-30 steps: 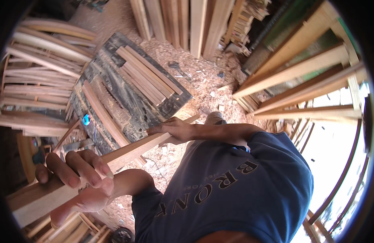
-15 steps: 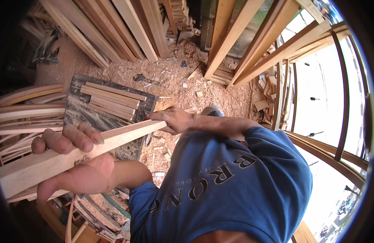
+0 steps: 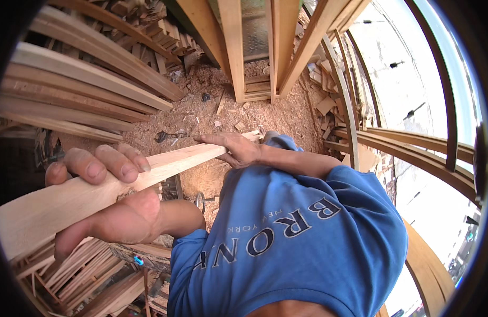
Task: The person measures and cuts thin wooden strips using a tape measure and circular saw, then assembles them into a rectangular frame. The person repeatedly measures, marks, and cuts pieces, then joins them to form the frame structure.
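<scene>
A long, pale wooden plank (image 3: 186,158) slants across the view in front of my body, its near end large at the left edge. My left hand (image 3: 129,214) grips it near that end, with the fingers over the top and the thumb beneath. A dark knot shows in the wood beside the left palm. Toward the far end, my right hand (image 3: 238,149) is closed on the same plank. A short tip of the wood sticks out beyond the right hand.
Long boards (image 3: 90,74) lean at the upper left. A tall wooden frame (image 3: 232,53) stands ahead. Wood shavings (image 3: 201,113) cover the floor, and offcuts (image 3: 326,104) are heaped right of the frame. Thin strips (image 3: 77,274) lie stacked at the lower left. Curved-looking rails (image 3: 413,158) run along the right.
My view has turned to the right, and the dark worktop with several wooden strips has left the picture. Both hands have kept their hold on the plank.
</scene>
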`<state>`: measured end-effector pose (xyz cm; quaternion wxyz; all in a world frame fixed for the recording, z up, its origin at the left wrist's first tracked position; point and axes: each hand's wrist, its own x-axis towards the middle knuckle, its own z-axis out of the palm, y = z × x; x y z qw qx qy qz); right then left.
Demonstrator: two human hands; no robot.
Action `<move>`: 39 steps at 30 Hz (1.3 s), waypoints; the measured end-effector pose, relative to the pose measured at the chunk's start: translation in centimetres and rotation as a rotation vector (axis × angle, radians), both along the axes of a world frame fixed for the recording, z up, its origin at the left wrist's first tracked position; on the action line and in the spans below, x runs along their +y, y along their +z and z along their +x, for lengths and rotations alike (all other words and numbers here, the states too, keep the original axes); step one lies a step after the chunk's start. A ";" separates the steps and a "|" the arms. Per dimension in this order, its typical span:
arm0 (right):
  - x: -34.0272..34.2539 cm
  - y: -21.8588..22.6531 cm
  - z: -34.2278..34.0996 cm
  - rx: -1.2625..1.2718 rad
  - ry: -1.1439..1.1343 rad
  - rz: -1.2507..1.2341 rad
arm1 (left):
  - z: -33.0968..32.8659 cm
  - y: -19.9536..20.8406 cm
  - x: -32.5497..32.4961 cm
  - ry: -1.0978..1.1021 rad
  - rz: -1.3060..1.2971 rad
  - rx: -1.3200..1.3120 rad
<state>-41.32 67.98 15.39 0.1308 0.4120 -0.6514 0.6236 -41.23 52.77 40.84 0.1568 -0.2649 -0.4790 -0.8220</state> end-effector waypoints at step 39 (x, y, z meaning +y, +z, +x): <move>10.6 -3.3 -17.4 -0.145 -0.883 -0.071 | -27.3 -7.4 14.4 -0.705 -0.036 -0.146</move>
